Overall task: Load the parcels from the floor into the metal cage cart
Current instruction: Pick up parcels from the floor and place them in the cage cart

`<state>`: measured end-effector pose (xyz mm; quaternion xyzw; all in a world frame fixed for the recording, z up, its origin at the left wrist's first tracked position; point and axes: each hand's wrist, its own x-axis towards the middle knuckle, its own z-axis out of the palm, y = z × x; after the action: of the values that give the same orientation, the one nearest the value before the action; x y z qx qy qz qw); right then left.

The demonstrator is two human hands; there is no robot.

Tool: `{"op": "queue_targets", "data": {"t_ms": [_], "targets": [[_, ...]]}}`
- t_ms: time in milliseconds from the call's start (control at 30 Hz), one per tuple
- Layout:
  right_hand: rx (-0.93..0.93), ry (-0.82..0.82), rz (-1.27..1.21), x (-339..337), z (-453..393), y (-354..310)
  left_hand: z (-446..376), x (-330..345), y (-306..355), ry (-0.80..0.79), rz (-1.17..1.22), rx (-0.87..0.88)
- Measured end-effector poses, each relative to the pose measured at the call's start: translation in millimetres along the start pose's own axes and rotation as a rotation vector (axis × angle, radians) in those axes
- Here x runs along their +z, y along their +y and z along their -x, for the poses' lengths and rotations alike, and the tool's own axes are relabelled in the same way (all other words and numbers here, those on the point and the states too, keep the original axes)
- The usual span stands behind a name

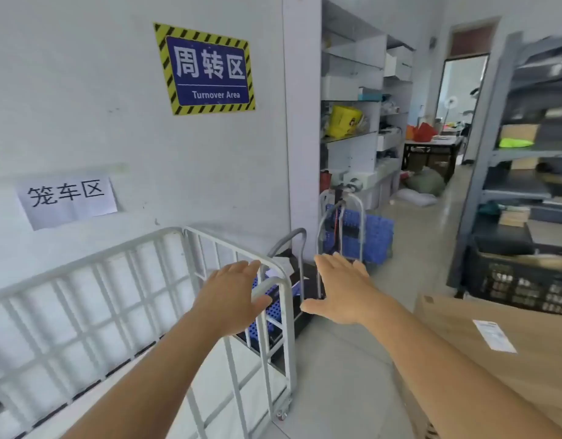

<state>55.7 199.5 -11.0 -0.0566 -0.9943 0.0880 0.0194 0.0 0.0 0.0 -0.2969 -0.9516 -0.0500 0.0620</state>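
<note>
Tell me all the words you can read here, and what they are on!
"周转区" and "Turnover Area": the blue sign with striped border on the wall.
"笼车区": the white paper sheet taped to the wall.
The label on the cardboard parcel is too small and blurred to read.

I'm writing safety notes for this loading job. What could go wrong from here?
1. The metal cage cart stands on castors; pushed by the left hand, it may roll away.
2. The large cardboard parcel looks bulky and could strain the back.
3. Hand trolleys crowd the corner and could trip someone.
</note>
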Motion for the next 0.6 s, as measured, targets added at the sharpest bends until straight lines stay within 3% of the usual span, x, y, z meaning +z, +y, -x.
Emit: {"op": "queue_targets", "data": {"t_ms": [333, 600], "targets": [[0.287, -0.019, -0.04, 23, 13, 151, -108, 70, 125, -0.073, 0.106, 0.251], [0.455, -0.049, -0.085, 42, 22, 265, -172, 129, 216, -0.174, 0.15, 0.346]]}}
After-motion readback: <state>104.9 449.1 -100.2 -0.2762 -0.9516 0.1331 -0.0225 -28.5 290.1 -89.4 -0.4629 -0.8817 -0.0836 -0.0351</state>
